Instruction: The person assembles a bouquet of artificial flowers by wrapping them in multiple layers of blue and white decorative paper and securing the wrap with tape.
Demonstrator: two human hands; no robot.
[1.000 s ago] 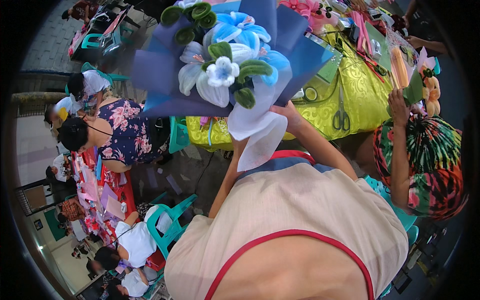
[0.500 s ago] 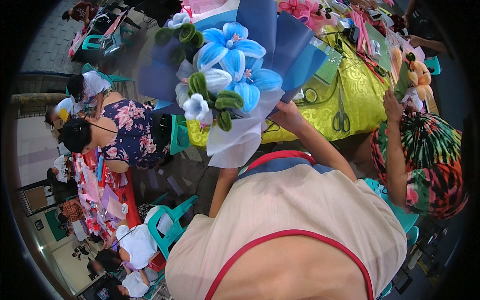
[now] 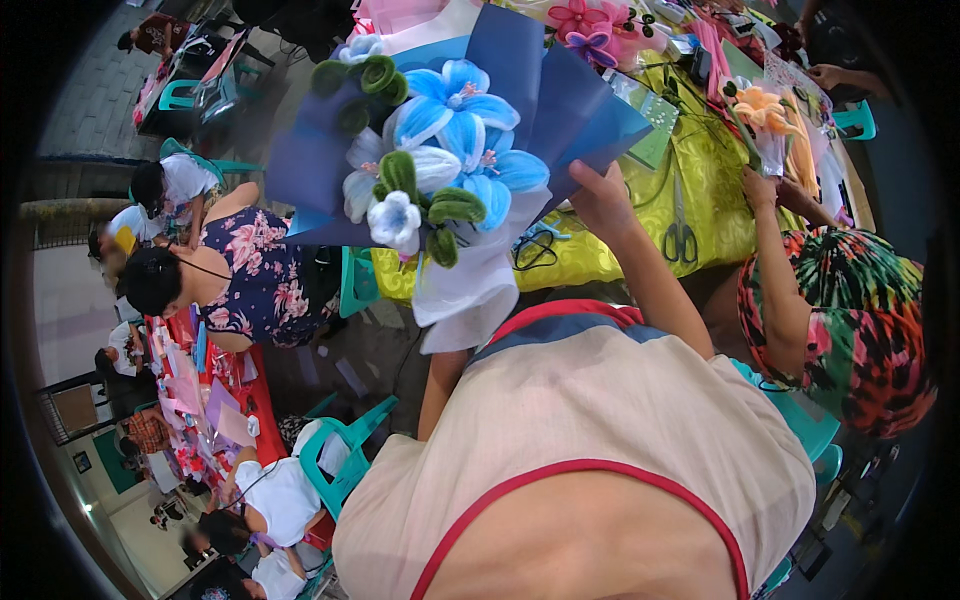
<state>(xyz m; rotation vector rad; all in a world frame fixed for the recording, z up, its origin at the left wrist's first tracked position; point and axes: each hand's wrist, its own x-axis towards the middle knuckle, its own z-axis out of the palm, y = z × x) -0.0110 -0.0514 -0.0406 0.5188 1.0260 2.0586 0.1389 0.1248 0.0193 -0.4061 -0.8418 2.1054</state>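
In front of me is a bouquet (image 3: 440, 170) of fuzzy blue and white flowers with dark green curled leaves. Dark blue paper surrounds it, and a white wrap (image 3: 465, 300) covers its lower end. My left forearm (image 3: 442, 395) runs up behind that white wrap; the hand itself is hidden there, at the bouquet's base, which is held up off the table. Beside the right edge of the blue paper is my right hand (image 3: 606, 200), thumb stretched out and apart from the fingers. Black-handled scissors (image 3: 680, 235) lie to its right on the yellow tablecloth (image 3: 720, 225).
At my right a co-worker in a tie-dye top (image 3: 850, 320) holds an orange flower bouquet (image 3: 765, 125). Pink flowers (image 3: 585, 25) and a green sheet (image 3: 645, 125) are on the table. Other people sit at a red table (image 3: 255, 400) on the left, near green chairs (image 3: 345, 450).
My right hand has moved up and right, its thumb now out beside the paper. The bouquet has shifted slightly left and down. The co-worker's orange bouquet has moved left and farther away.
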